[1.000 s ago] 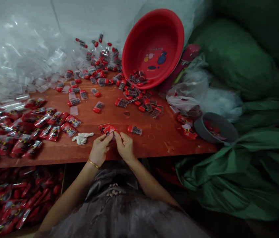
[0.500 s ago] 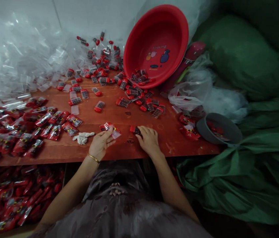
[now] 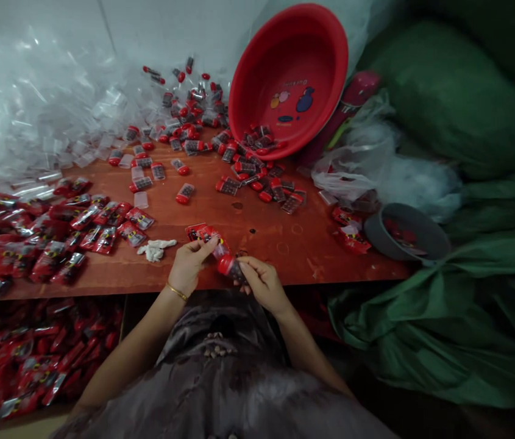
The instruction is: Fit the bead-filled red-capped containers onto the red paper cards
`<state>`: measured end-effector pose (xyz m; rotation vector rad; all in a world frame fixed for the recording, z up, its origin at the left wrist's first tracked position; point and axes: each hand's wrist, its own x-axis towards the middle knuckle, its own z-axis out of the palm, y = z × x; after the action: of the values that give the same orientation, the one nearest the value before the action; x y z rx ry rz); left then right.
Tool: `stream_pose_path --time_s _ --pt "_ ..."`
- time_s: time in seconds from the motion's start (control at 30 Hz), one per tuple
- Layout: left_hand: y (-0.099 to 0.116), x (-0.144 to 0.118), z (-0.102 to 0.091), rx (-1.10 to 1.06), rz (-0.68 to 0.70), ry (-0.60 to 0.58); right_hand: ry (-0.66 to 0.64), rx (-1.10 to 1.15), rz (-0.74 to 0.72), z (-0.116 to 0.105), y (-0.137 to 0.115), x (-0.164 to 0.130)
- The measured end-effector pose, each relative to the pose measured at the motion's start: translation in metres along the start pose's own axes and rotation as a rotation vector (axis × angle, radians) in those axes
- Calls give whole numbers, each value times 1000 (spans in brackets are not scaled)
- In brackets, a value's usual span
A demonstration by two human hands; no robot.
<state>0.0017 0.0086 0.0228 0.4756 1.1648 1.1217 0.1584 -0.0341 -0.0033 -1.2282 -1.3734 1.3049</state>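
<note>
"Fingers of the left hand (image 3: 186,267) are pinching a red printed packet (image 3: 203,233), while those of the right hand (image 3: 264,283) are gripping the dark end of a red-capped container (image 3: 228,266)."

"Where are the two things meeting?"

"Between the hands, over a red-brown table (image 3: 321,244). The cap is pointing toward ten o'clock and meeting the packet's near end; I cannot tell whether it is resting inside."

"And what is surrounding the pair?"

"Counting from the hands, a crumpled white scrap (image 3: 155,249) is lying at nine o'clock, with a pile of red packets (image 3: 48,260) spreading beyond it. Clear sleeves (image 3: 33,103) are filling ten, loose containers (image 3: 192,146) are scattering across twelve, a red basin (image 3: 294,55) is tilting at one, and a grey bowl (image 3: 377,236) is sitting at three."
</note>
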Motion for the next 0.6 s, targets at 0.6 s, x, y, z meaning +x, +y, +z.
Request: stream_pose_path --time_s 0.6 --pt "-15 -4 4 -102 112 -35 225 -166 -97 27 11 16"
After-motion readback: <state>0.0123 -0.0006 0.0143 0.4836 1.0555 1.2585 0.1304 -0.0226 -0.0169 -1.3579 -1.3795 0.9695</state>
